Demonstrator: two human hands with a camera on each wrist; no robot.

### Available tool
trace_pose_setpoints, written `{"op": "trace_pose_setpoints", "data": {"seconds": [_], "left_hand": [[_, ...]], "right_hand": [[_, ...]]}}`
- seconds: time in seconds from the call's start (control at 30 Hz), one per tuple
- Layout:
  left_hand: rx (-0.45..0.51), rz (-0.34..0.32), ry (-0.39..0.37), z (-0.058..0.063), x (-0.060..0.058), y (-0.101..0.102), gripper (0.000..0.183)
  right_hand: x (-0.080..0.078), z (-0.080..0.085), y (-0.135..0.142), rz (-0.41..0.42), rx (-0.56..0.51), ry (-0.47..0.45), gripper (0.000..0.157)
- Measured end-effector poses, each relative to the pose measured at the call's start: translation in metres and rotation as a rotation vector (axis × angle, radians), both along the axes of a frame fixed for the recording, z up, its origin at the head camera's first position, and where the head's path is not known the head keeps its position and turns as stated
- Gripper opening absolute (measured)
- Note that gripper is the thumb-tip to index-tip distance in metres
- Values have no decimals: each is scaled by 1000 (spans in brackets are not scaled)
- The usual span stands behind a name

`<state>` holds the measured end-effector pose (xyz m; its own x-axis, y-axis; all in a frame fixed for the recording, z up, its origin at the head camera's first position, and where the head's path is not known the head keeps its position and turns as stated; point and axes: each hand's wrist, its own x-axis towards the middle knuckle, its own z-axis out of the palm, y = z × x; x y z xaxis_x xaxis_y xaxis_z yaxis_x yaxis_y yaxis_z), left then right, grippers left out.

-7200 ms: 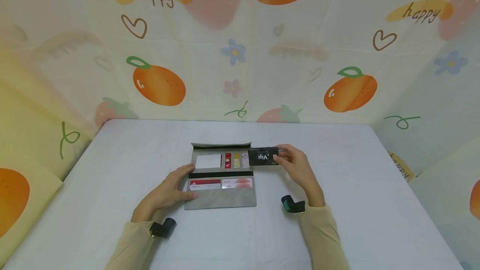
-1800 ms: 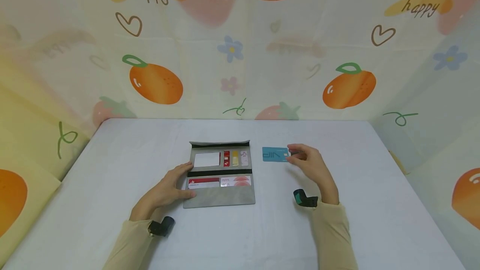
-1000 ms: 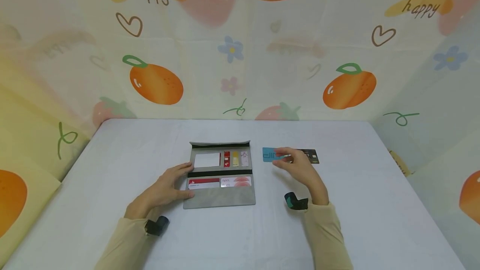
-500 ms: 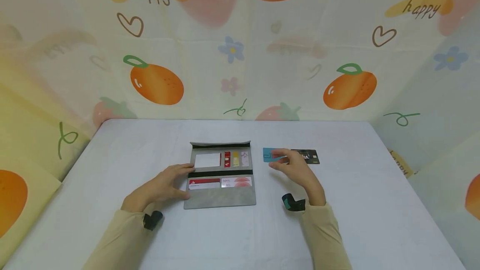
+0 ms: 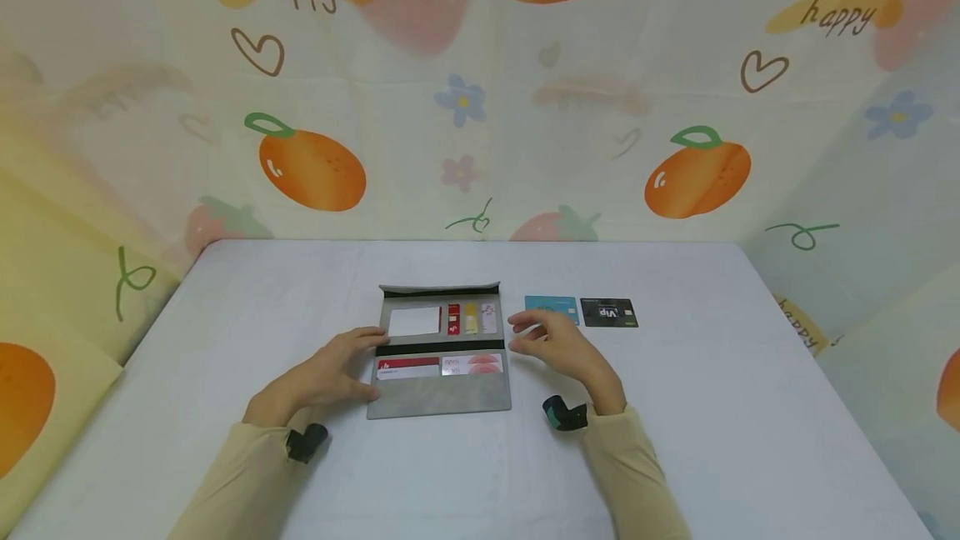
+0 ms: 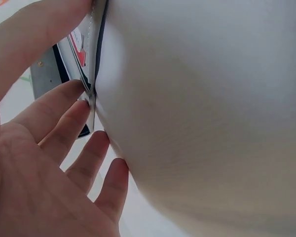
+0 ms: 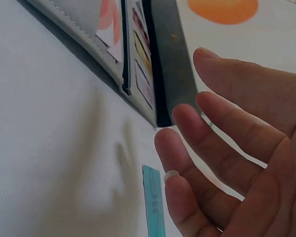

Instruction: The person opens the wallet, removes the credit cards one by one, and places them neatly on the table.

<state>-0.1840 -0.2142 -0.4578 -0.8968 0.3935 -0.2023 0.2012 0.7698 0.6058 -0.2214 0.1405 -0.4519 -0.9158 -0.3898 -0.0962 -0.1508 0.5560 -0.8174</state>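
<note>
An unfolded grey wallet lies on the table in the head view, with several cards in its pockets. Fingers of my left hand touch its left edge; in the left wrist view they are spread along that edge. Just off the wallet's right edge hovers my right hand, its fingers loosely bent and holding nothing. Behind that hand a blue card lies flat, its lower part covered by the fingers. To the right of it lies a black VIP card. In the right wrist view the blue card shows below my fingertips.
A white cloth covers the table. Beyond its back edge hangs a curtain printed with fruit and flowers. Each wrist carries a small black camera, such as the right one.
Earlier my right hand held the black card beside the wallet; it has since let it go on the table, passed over the blue card and come left to the wallet. My left hand stays at the wallet.
</note>
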Motion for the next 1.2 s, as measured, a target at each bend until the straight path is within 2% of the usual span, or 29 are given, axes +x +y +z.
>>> {"op": "trace_pose_setpoints", "data": {"seconds": [0.1,0.33,0.57,0.7,0.93,1.2], "left_hand": [[-7,0,-2,1,-1,0,78],[-21,12,-12,-1,-4,0,77],[-15,-13,19,-1,-4,-1,76],[-15,-20,26,-1,-4,0,76],[-17,-6,1,-1,-5,1,77],[-17,5,-13,-1,-4,1,77]], "right_hand": [[0,-1,-4,11,2,3,37],[2,-3,-11,97,3,14,35],[1,-8,-17,140,40,14,33],[3,-9,-22,135,68,9,31],[4,-14,-27,107,115,20,15],[4,-17,-28,81,126,2,13]]}}
